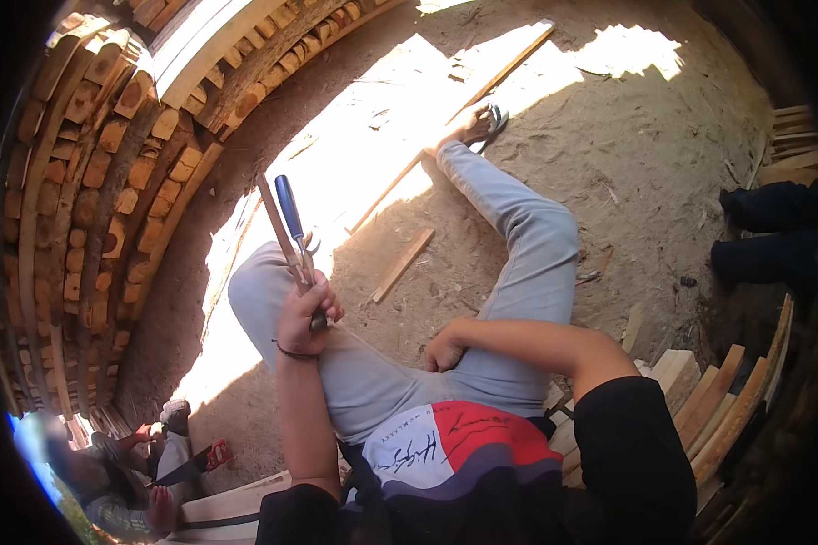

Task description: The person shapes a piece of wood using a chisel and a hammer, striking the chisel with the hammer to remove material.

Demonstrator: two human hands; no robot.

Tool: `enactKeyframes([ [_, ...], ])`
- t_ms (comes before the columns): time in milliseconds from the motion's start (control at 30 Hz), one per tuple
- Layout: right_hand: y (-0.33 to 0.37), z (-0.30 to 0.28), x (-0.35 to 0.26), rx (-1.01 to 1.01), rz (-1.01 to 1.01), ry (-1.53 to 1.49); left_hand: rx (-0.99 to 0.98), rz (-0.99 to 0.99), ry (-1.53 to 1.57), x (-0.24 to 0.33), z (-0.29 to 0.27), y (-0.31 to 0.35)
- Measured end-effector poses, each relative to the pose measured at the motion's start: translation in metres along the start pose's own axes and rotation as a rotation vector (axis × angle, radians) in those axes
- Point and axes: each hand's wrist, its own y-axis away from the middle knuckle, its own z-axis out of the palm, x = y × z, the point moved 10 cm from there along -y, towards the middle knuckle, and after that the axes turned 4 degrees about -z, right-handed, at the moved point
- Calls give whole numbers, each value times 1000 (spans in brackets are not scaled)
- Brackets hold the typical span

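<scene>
My left hand is closed around a small bundle of tools above my left thigh. One is a blue-handled chisel or screwdriver, its handle up and its metal shank running down toward my fingers. Beside it a long brown stick-like handle points the same way. A small curved metal piece shows near them, and a dark end sticks out below my fist. My right hand rests on my lap by the right thigh, its fingers curled in, with nothing seen in it.
Stacked timber rises at the left. On the sandy ground lie a short wooden piece and a long thin strip by my right foot. Boards lie at lower right. Another person at lower left has a red-handled handsaw; dark-trousered legs show at right.
</scene>
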Motion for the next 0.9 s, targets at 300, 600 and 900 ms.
enactKeyframes([
  [300,-4,-19,3,337,27,317,76,-83,-20,-8,7,-24],
  [600,92,-124,25,985,227,80,122,-9,-98,-17,13,-15],
  [900,208,-133,-221,1779,60,1545,-306,-298,-223,-20,52,20],
])
